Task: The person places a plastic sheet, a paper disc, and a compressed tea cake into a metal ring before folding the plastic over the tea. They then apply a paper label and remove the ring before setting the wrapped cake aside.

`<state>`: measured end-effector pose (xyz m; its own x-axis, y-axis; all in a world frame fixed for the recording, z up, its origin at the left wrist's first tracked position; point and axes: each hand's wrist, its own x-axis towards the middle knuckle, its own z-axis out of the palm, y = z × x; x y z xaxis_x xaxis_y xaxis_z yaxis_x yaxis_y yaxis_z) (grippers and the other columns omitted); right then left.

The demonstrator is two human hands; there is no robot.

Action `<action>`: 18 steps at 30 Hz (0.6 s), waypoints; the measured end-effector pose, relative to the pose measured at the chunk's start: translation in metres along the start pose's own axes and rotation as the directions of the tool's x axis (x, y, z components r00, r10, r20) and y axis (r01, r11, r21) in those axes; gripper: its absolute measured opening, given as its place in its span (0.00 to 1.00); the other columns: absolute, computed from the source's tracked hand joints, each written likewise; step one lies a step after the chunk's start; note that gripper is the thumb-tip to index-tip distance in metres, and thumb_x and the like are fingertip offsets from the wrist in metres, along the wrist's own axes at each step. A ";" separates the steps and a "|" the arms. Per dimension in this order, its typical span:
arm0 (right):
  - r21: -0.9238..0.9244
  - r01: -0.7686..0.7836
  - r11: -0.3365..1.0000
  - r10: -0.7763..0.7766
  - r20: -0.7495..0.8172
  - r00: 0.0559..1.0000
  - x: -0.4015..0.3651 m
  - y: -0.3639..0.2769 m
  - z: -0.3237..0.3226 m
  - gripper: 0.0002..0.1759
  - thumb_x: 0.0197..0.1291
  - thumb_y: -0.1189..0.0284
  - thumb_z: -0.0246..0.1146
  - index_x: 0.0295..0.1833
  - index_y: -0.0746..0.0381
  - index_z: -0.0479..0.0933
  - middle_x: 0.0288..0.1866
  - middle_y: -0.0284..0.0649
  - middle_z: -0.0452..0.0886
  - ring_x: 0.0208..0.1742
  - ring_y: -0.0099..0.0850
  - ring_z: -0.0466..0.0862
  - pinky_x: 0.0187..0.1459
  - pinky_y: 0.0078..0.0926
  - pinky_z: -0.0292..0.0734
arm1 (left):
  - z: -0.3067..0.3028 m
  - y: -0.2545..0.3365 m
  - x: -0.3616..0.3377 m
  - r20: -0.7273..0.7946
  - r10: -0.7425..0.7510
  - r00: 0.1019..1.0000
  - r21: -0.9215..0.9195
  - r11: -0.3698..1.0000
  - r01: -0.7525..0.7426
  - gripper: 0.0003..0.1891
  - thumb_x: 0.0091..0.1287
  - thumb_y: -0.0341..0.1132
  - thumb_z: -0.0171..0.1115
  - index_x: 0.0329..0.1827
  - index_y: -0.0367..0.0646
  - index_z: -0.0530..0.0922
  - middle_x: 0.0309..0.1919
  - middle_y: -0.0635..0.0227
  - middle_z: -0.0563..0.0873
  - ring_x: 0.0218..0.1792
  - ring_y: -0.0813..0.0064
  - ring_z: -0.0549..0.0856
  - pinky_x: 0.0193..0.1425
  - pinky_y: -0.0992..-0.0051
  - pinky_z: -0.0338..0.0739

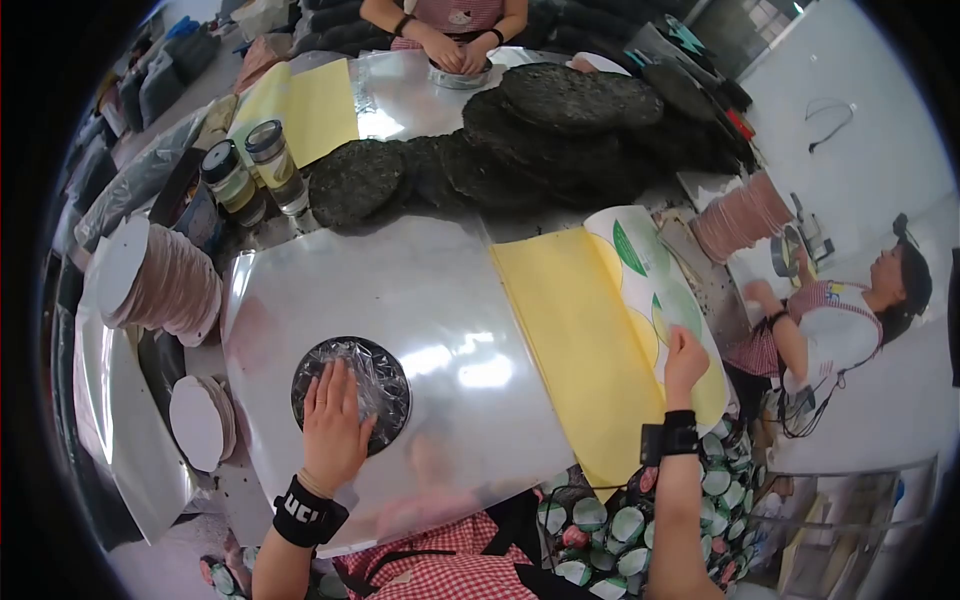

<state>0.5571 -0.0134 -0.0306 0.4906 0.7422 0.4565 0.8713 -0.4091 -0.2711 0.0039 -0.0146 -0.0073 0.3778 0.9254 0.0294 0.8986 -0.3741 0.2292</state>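
Nearest, at 6 o'clock, was a red checked apron, and at 5 o'clock lay a heap of round green and white packets. At 8 o'clock the left hand lay palm down on the dark disc, which was partly covered by crinkled transparent film; its fingers were stretched out, nearly together. The disc rested on a glossy plastic sheet over the counter. At 4 o'clock the right hand was raised over printed white and green sheets, beside yellow paper; its fingers were curled with the tips drawn in, though whether they pinched a sheet could not be told. A small spool stood at 8 o'clock, a larger cord spool at 9, and another spool at 2. Farther off, two lidded jars stood at 10 o'clock, and piled dark slabs spread from 11 to 1. One co-worker was at 3 o'clock; another person's hands touched a round item at 12.
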 end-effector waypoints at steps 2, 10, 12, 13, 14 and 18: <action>0.081 0.008 0.997 0.001 -0.111 0.994 0.015 0.065 0.008 0.14 0.68 0.65 0.64 0.42 0.65 0.85 0.39 0.47 0.88 0.37 0.43 0.87 0.43 0.38 0.81 | 0.000 0.000 0.002 -0.008 0.015 1.000 -0.010 1.000 -0.015 0.37 0.65 0.39 0.66 0.73 0.27 0.66 0.76 0.44 0.64 0.79 0.49 0.61 0.82 0.52 0.52; 0.946 -0.263 0.188 0.547 0.121 0.828 -0.057 0.087 -0.009 0.30 0.79 0.61 0.45 0.76 0.71 0.58 0.76 0.52 0.67 0.76 0.45 0.66 0.78 0.55 0.57 | -0.003 -0.002 -0.010 -0.087 -0.020 0.996 -0.009 1.000 0.019 0.36 0.66 0.46 0.64 0.76 0.40 0.68 0.79 0.49 0.61 0.81 0.48 0.56 0.81 0.45 0.47; 0.821 -0.298 0.486 0.268 0.185 0.945 -0.108 -0.051 0.026 0.27 0.75 0.64 0.49 0.71 0.71 0.59 0.75 0.53 0.67 0.75 0.47 0.67 0.76 0.53 0.58 | 0.007 -0.007 -0.005 -0.020 0.050 0.999 0.041 0.998 -0.050 0.34 0.69 0.49 0.62 0.76 0.45 0.69 0.80 0.55 0.60 0.82 0.49 0.54 0.81 0.42 0.46; 0.805 -0.164 0.569 -0.074 0.249 0.966 -0.135 -0.131 0.023 0.24 0.71 0.67 0.54 0.66 0.70 0.63 0.74 0.55 0.69 0.73 0.48 0.70 0.73 0.52 0.62 | 0.011 -0.006 -0.005 -0.028 0.045 0.999 0.049 0.998 -0.044 0.34 0.69 0.49 0.62 0.76 0.45 0.69 0.80 0.55 0.60 0.82 0.49 0.54 0.81 0.42 0.46; 0.822 0.041 0.567 -0.401 0.232 0.886 -0.159 -0.197 0.015 0.22 0.66 0.69 0.59 0.60 0.69 0.66 0.73 0.56 0.70 0.71 0.50 0.72 0.70 0.50 0.65 | 0.014 -0.006 -0.005 -0.034 0.038 0.999 0.027 0.999 -0.037 0.32 0.70 0.50 0.60 0.75 0.45 0.70 0.79 0.57 0.63 0.82 0.50 0.54 0.81 0.42 0.46; 0.840 0.496 0.220 -0.834 -0.102 0.542 -0.187 -0.307 0.008 0.15 0.57 0.72 0.69 0.44 0.66 0.72 0.68 0.61 0.75 0.63 0.55 0.78 0.60 0.48 0.74 | 0.039 -0.022 -0.012 -0.080 -0.024 0.996 -0.422 0.906 -0.012 0.28 0.68 0.52 0.61 0.70 0.57 0.76 0.68 0.65 0.80 0.74 0.60 0.70 0.81 0.51 0.54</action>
<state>0.1981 -0.0220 -0.0394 -0.4590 0.6895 0.5603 0.4225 0.7242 -0.5450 -0.0118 -0.0202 -0.0502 0.3370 0.9360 0.1020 0.7157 -0.3251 0.6182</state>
